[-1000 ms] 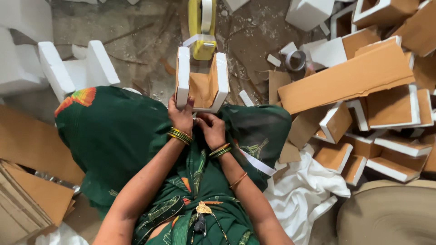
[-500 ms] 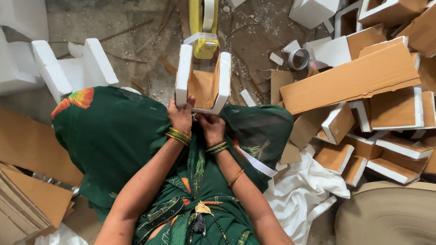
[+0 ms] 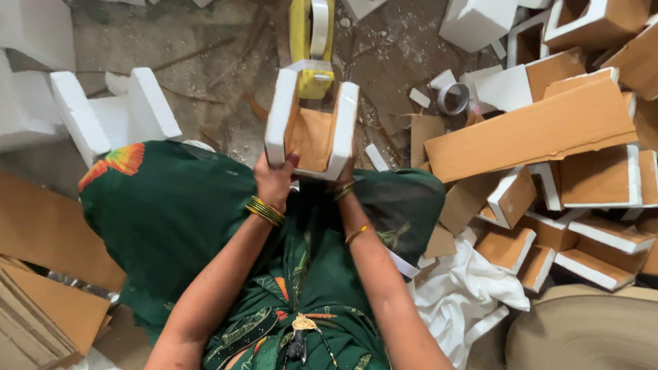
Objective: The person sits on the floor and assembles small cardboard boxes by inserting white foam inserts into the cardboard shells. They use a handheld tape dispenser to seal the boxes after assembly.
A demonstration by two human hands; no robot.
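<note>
Left hand (image 3: 274, 181): you grip the near left corner of the foam-and-cardboard piece (image 3: 313, 127).
Right hand (image 3: 343, 179): mostly hidden under its near right edge.
Beyond it: yellow tape dispenser (image 3: 312, 41) on the floor (image 3: 212, 48).
Right: stacked finished pieces (image 3: 582, 178).

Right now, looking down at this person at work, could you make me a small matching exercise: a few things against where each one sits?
Things:
1. foam and cardboard piece
2. yellow tape dispenser
3. roll of tape
4. white cloth

Places:
A. on the floor by the right knee
B. held in both hands
C. just beyond the held piece
D. among foam scraps, upper right

Pairs: 1-B, 2-C, 3-D, 4-A
</note>
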